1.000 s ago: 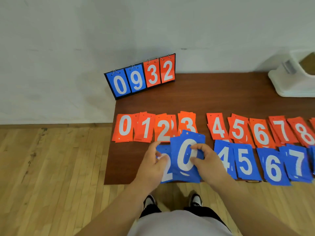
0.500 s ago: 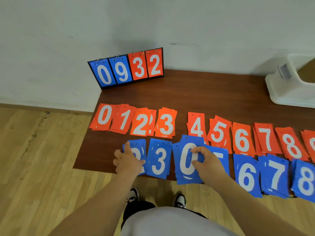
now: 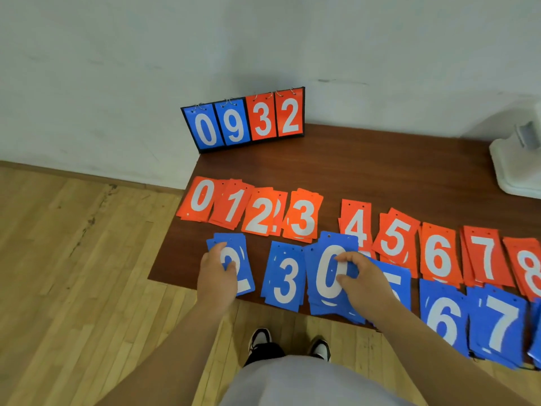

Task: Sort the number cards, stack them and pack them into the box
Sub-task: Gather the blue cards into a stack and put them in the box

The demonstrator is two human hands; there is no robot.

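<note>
— Along the near edge of the table (image 3: 380,171), what do you list?
— Blue piles, face up, left to right: blue 2 (image 3: 243,282), blue 3 (image 3: 284,281), blue 0 (image 3: 328,273), blue 5 (image 3: 399,284), blue 6 (image 3: 442,320), blue 7 (image 3: 500,326). The row runs off the right of the view.
— Hands?
— Left hand (image 3: 215,276): palm down on blue 2, fingers loose, not closed round it. Right hand (image 3: 364,284): fingers and thumb curled on blue 0, pinching its right side.
— Anything in the way?
— Blue 0 sits out of order. It overlaps the right edge of blue 3 and covers the foot of orange 4 (image 3: 355,221). With the right hand, it hides most of blue 5. The left hand hides half the numeral on blue 2.
— Behind them?
— Orange row (image 3: 395,238), 0 to 8, piles loose and overlapping, with a gap between 3 and 4. Scoreboard (image 3: 244,121), upright at the back left corner against the wall (image 3: 117,68). It reads 0 9 in blue and 3 2 in orange, the cards hung on rings.
— Containers?
— One white tub (image 3: 515,171), back right on the table, cut by the frame edge. Contents: cannot tell. It is well apart from both rows.
— Off the table?
— Wood floor (image 3: 73,288), and two shoes (image 3: 260,338) below the near edge.
</note>
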